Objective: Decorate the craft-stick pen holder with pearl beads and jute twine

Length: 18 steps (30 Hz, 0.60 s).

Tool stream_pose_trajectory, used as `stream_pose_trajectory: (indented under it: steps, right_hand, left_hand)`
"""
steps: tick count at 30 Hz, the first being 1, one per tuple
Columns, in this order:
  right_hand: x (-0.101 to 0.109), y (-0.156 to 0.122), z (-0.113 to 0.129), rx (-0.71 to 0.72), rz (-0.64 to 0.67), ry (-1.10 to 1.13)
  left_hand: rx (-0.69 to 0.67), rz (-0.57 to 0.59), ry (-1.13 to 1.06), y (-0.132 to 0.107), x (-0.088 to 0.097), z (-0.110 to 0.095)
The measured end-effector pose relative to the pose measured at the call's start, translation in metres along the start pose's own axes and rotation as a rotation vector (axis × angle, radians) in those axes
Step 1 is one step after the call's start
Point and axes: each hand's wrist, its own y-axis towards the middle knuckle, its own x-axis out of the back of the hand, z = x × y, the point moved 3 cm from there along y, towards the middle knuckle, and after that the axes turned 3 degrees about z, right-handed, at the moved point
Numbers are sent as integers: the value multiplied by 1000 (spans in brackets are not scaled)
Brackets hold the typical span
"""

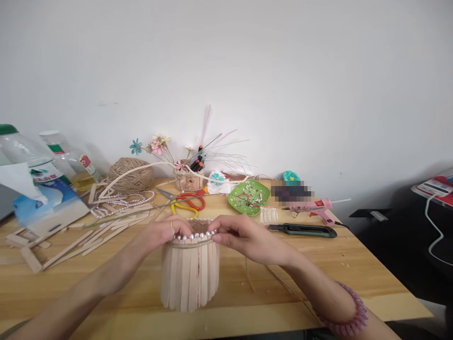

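Note:
A round holder made of upright craft sticks [189,276] stands on the wooden table in front of me. Twine [193,244] runs around it just under the top, and a string of pearl beads [197,236] lies along the rim. My left hand [166,231] grips the left side of the rim, its fingers curled over into the opening. At the right side, my right hand [244,238] pinches the bead string against the rim between thumb and fingers. Both sets of fingertips are partly hidden.
Loose craft sticks [102,236] and scissors [186,200] lie behind and left. Farther back stand a twine ball [130,174] and a decorated pot [189,179]. A green dish [247,196], utility knife [304,230] and pink glue gun [313,208] are at the right.

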Motion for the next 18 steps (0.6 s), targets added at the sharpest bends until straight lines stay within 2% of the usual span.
stream_pose_trajectory:
  steps: [4, 6, 8, 10, 12, 15, 18]
  right_hand:
    - [-1, 0, 0, 7, -2, 13]
    - [1, 0, -1, 5, 5, 24]
    - [4, -2, -3, -1, 2, 35]
    - [11, -5, -7, -8, -18, 44]
    - [19, -9, -12, -25, -54, 56]
    - [30, -13, -19, -59, -107, 74]
    - [35, -15, -23, -66, -138, 69]
  left_hand:
    - [42, -39, -45, 1, -1, -1]
    - [49, -140, -74, 3, 3, 0]
    - [36, -341, -90, 5, 12, 2]
    - [25, -591, -123, 5, 24, 4]
    - [25, -759, -177, 6, 35, 7]
    - [-28, -821, -197, 6, 42, 8]
    - [-87, -824, -131, 4, 37, 9]
